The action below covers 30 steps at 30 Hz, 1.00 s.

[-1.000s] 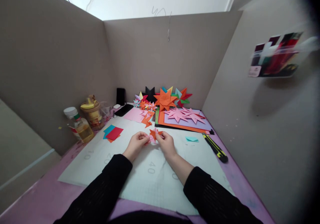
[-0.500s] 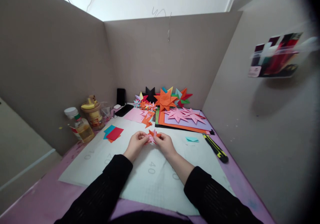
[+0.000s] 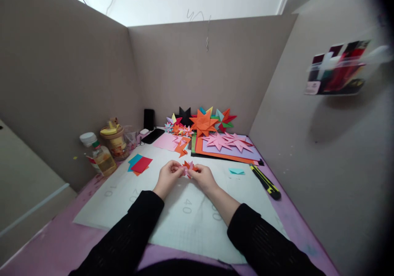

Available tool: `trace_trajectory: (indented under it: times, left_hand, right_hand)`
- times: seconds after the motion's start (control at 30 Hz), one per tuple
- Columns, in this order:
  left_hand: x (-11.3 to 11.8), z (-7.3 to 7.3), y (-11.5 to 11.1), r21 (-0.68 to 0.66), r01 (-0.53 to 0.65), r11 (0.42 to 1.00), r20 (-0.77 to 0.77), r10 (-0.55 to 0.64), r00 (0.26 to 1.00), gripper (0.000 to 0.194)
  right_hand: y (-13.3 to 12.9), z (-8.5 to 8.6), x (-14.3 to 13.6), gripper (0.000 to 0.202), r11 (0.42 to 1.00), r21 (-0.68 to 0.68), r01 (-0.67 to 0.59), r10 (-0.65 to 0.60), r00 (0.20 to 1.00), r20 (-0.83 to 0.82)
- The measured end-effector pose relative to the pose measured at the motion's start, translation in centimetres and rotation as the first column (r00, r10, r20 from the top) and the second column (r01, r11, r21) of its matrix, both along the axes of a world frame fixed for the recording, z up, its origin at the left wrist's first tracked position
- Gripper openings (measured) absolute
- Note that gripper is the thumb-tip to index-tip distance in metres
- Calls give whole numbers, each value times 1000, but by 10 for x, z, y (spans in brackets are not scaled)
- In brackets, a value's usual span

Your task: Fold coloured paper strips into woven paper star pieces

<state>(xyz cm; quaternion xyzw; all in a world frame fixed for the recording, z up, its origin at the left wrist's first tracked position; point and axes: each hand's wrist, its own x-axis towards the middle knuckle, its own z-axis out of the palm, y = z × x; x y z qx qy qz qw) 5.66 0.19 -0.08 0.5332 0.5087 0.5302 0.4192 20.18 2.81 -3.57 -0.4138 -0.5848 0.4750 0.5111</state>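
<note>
A small folded paper star [image 3: 188,168] in pink and orange is held between my two hands, over the middle of the white sheet [image 3: 175,226]. My left hand [image 3: 168,176] pinches its left side between thumb and fingers. On the opposite side my right hand [image 3: 203,178] grips it, thumb on top. The fingertips cover part of the star's edges. To the right lies a light-blue folded paper piece [image 3: 237,171]. Red, blue and orange paper squares [image 3: 141,165] overlap on the left.
Finished paper stars [image 3: 203,122] stand against the back partition. Two pink stars [image 3: 218,141] lie on stacked coloured sheets [image 3: 200,149]. A yellow-black utility knife [image 3: 266,181] rests at right. At left are a bottle [image 3: 103,157], a lidded cup [image 3: 113,140] and a phone [image 3: 153,136].
The star has turned or tilted slightly between my fingers, and my right thumb has shifted a little left. Everything else on the table stays in place.
</note>
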Motion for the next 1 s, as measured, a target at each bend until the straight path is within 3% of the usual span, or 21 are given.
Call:
trace_trajectory:
  times: [0.13, 0.27, 0.37, 0.77, 1.0]
  left_hand:
    - [-2, 0, -1, 104, 28, 994, -105, -17, 994, 24]
    - [-4, 2, -3, 265, 32, 964, -297, 50, 954, 16]
    - [-4, 4, -6, 341, 41, 939, -314, 73, 947, 12]
    - [-6, 6, -3, 265, 36, 963, -299, 46, 953, 15]
    - [-11, 9, -1, 354, 115, 928, -379, 30, 925, 12]
  right_hand:
    - [-1, 2, -1, 18, 999, -17, 45, -46, 998, -32]
    - [-2, 5, -2, 18, 998, 2, 57, -57, 998, -22]
    - [-4, 8, -2, 18, 997, 14, 71, -70, 997, -26]
    - [-8, 11, -3, 15, 992, 66, 105, -109, 992, 57]
    - [-7, 9, -3, 13, 993, 71, 99, -103, 993, 49]
